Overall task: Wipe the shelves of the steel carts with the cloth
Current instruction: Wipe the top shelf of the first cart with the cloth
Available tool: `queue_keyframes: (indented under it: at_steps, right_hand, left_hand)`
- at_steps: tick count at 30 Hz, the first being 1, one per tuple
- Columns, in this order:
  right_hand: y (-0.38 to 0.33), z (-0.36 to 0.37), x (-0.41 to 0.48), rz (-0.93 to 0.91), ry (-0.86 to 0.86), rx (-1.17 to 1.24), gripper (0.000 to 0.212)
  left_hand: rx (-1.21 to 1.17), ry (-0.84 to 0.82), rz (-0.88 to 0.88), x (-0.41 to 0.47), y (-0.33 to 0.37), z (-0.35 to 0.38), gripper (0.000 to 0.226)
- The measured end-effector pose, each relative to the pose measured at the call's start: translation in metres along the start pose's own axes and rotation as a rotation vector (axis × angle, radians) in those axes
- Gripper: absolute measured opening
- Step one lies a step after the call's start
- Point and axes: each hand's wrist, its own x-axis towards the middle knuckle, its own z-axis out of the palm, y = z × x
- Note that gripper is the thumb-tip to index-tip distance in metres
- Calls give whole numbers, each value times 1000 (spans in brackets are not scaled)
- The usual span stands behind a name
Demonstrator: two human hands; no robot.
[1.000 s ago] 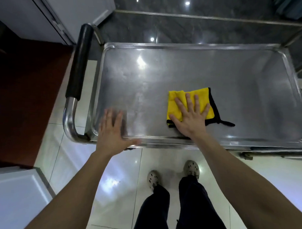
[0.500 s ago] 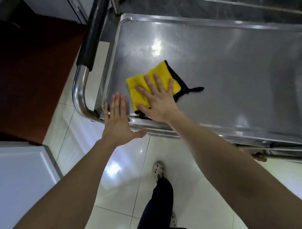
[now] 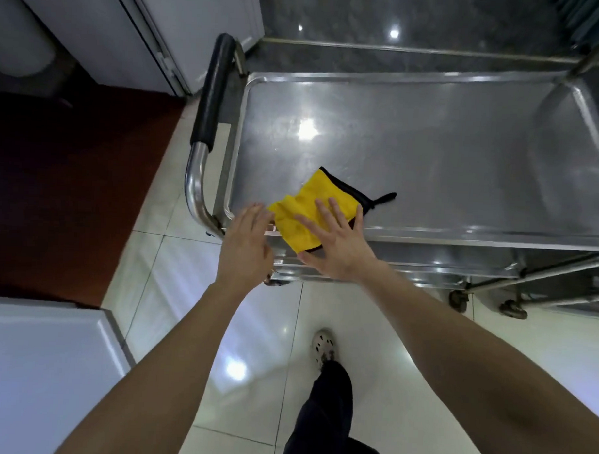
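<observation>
My right hand (image 3: 338,241) presses flat, fingers straight, on the folded yellow black-edged cloth (image 3: 308,213) at the steel cart shelf's (image 3: 429,156) near-left corner. My empty, relaxed left hand (image 3: 248,245) hovers just left of it.

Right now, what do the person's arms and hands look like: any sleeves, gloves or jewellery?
The left hand and the right hand are bare: no gloves, rings or watch visible. The left forearm and the right forearm are uncovered as far as the picture shows; no sleeve in view.
</observation>
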Motion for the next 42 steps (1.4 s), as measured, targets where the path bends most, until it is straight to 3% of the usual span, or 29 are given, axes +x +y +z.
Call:
queue_keyframes:
  at_steps: [4, 8, 14, 19, 22, 26, 30, 33, 39, 42]
  right_hand:
    - [-16, -5, 2, 127, -73, 13, 83]
    - [-32, -6, 23, 286, -28, 55, 86]
    - [-39, 5, 59, 541, -32, 76, 109]
    - [-39, 15, 113, 593, 12, 22, 119]
    - [-37, 10, 172, 527, -16, 17, 120]
    - [-54, 13, 234, 293, -94, -34, 112]
    - [-86, 22, 232, 97, -116, -47, 103]
    - [-98, 23, 207, 49, -85, -77, 86]
    - [-102, -12, 182, 150, -50, 207, 72]
    - [-103, -48, 166, 466, -18, 636, 59]
  left_hand:
    - [87, 136, 25, -18, -18, -43, 57]
    - [46, 213, -132, -15, -41, -66, 68]
    - [-207, 94, -439, 22, -76, -63, 78]
    - [-278, 112, -401, 50, -103, -57, 79]
    - [-297, 132, -372, 74, -120, -54, 80]
    - [-269, 120, -341, 108, -146, -56, 81]
    - [-259, 110, -308, 134, -161, -60, 81]
    - [-286, 81, -310, 148, -170, -64, 81]
    - [-318, -50, -345, 163, -183, -80, 75]
    - [-261, 133, -317, 139, -185, -85, 53]
